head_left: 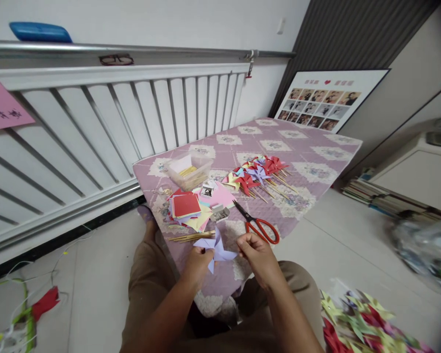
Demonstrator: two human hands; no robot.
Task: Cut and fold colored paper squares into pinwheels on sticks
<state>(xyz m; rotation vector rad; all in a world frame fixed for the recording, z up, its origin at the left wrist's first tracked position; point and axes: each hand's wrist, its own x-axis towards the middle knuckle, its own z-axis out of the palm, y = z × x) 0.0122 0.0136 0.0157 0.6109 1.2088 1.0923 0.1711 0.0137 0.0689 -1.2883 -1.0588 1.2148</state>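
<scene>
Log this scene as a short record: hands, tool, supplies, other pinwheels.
left hand: holds a lilac pinwheel
right hand: pinched beside it; anything held is too small to tell
tool: red-handled scissors on the tablecloth
supplies: red paper square topping a stack; loose sticks; plastic box
other pinwheels: group with sticks beyond the scissors; more pinwheels at lower right

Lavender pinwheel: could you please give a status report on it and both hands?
Left hand holding lavender pinwheel. Right hand alongside, pinched; anything held too small to tell. Red-handled scissors close beyond right hand, possibly in the way.
</scene>
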